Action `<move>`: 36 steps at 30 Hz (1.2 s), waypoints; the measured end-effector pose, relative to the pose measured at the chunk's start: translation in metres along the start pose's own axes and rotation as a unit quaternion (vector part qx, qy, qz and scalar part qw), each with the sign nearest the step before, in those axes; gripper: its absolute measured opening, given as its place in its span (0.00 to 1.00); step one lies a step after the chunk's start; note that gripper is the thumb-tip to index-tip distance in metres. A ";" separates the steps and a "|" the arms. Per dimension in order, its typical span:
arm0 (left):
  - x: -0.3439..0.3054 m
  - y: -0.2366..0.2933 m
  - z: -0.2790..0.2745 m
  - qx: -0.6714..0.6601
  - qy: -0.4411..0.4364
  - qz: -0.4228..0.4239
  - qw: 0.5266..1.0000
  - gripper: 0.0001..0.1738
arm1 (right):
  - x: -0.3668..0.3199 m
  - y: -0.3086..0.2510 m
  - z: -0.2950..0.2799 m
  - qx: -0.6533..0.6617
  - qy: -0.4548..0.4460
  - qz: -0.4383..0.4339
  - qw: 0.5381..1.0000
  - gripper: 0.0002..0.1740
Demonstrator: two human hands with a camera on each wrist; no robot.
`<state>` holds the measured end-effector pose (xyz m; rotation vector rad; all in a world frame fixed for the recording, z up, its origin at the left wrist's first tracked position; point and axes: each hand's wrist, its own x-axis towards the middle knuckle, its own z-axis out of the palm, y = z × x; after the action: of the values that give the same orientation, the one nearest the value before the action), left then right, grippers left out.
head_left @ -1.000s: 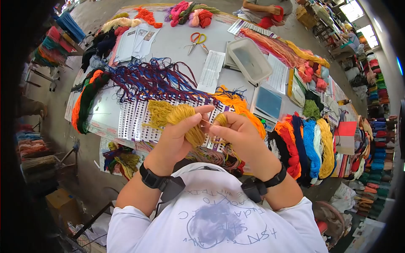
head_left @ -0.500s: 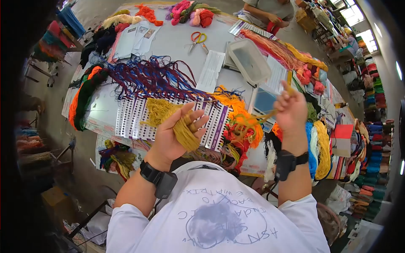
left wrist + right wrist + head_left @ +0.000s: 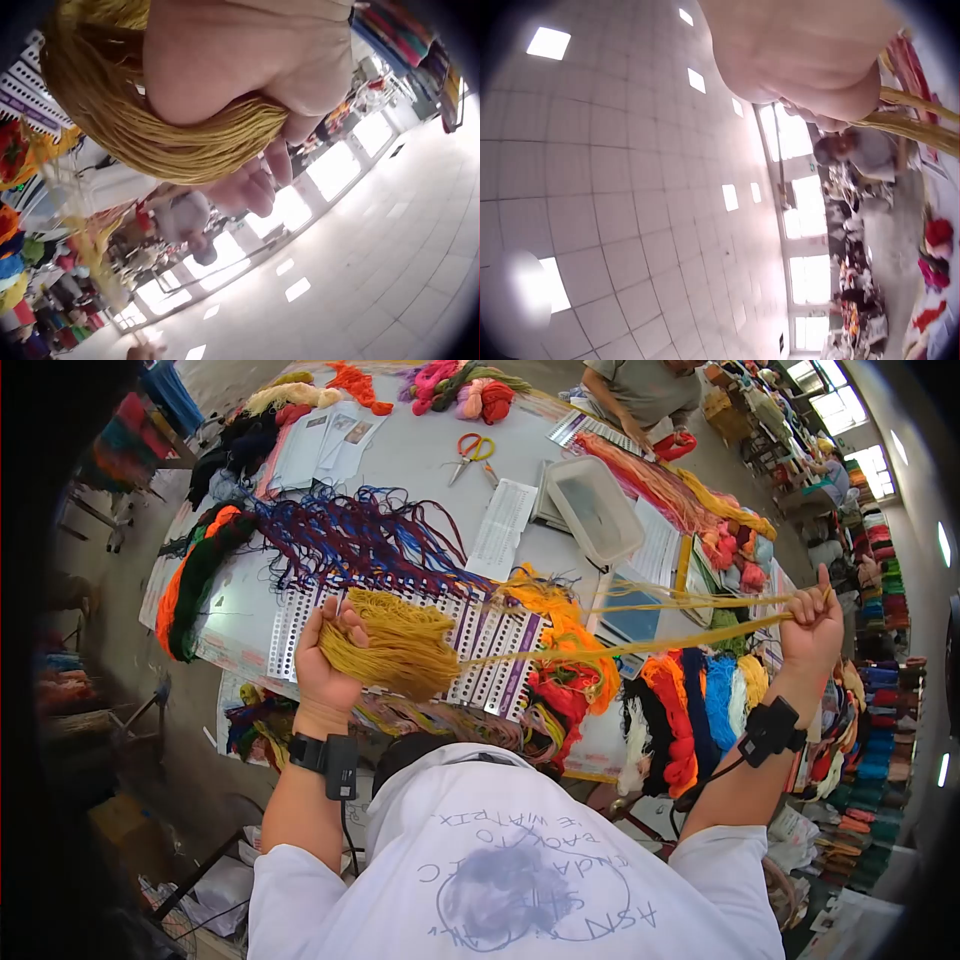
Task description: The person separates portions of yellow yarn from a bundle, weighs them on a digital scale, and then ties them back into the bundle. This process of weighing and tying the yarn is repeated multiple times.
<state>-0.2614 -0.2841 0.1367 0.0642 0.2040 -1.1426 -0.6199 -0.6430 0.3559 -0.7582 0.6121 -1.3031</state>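
Note:
A thick mustard-yellow skein (image 3: 395, 647) lies across my left hand (image 3: 330, 660), whose fingers curl up round its left end. In the left wrist view the strands (image 3: 187, 150) pass between thumb and fingers of the hand (image 3: 225, 67). Off to the right, my right hand (image 3: 812, 628) grips the far end of a long strand bundle (image 3: 640, 647) stretched from the skein, one finger pointing up. In the right wrist view two strand lengths (image 3: 911, 129) run from the curled hand (image 3: 802, 56).
Punched cards (image 3: 500, 650) lie under the skein, with purple-blue threads (image 3: 360, 540) behind. Scissors (image 3: 472, 452), a clear plastic tray (image 3: 595, 510), a scale (image 3: 628, 610) and orange yarn (image 3: 570, 625) are on the table. Coloured skeins (image 3: 680, 710) line its near right side. A person (image 3: 645, 395) stands at the far side.
My right hand has moved far to the right, drawing the yellow strands out long. My left hand has shifted left with the skein, which is now spread wider.

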 end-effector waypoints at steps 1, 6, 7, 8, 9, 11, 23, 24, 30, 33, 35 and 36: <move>0.000 0.002 -0.001 0.031 0.020 0.020 0.999 0.15 | -0.012 0.004 0.023 -0.057 -0.003 0.023 0.998 0.19; 0.008 -0.061 0.050 0.050 -0.058 -0.128 0.989 0.21 | -0.062 0.108 0.071 -0.285 -0.124 0.220 0.925 0.20; 0.010 -0.073 0.058 0.065 -0.099 -0.169 0.979 0.23 | -0.076 0.132 0.081 -0.308 -0.185 0.238 0.902 0.18; 0.013 -0.081 0.062 0.080 -0.140 -0.208 0.965 0.24 | -0.092 0.150 0.090 -0.358 -0.225 0.236 0.875 0.16; 0.014 -0.086 0.063 0.082 -0.139 -0.210 0.964 0.24 | -0.111 0.163 0.108 -0.380 -0.252 0.255 0.853 0.14; 0.015 -0.091 0.061 0.095 -0.142 -0.245 0.954 0.24 | -0.135 0.175 0.120 -0.400 -0.279 0.276 0.828 0.13; 0.021 -0.116 0.081 0.190 -0.125 -0.199 0.953 0.24 | -0.168 0.185 0.085 -0.522 -0.375 -0.135 0.754 0.07; 0.021 -0.119 0.082 0.199 -0.120 -0.210 0.950 0.25 | -0.169 0.192 0.078 -0.518 -0.368 -0.095 0.766 0.07; 0.022 -0.122 0.078 0.270 -0.089 -0.191 0.940 0.28 | -0.160 0.181 0.062 -0.422 -0.359 0.147 0.819 0.06; 0.021 -0.119 0.076 0.364 -0.125 -0.163 0.908 0.27 | -0.157 0.187 0.055 -0.360 -0.336 0.243 0.836 0.06; 0.022 -0.116 0.074 0.426 -0.136 -0.144 0.883 0.26 | -0.157 0.192 0.050 -0.315 -0.317 0.259 0.856 0.07; 0.023 -0.115 0.074 0.484 -0.147 -0.123 0.854 0.25 | -0.157 0.193 0.049 -0.289 -0.319 0.250 0.867 0.06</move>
<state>-0.3468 -0.3637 0.2108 0.7703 -0.6783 -1.3986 -0.4910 -0.4632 0.2320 -1.3425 0.5968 -0.3204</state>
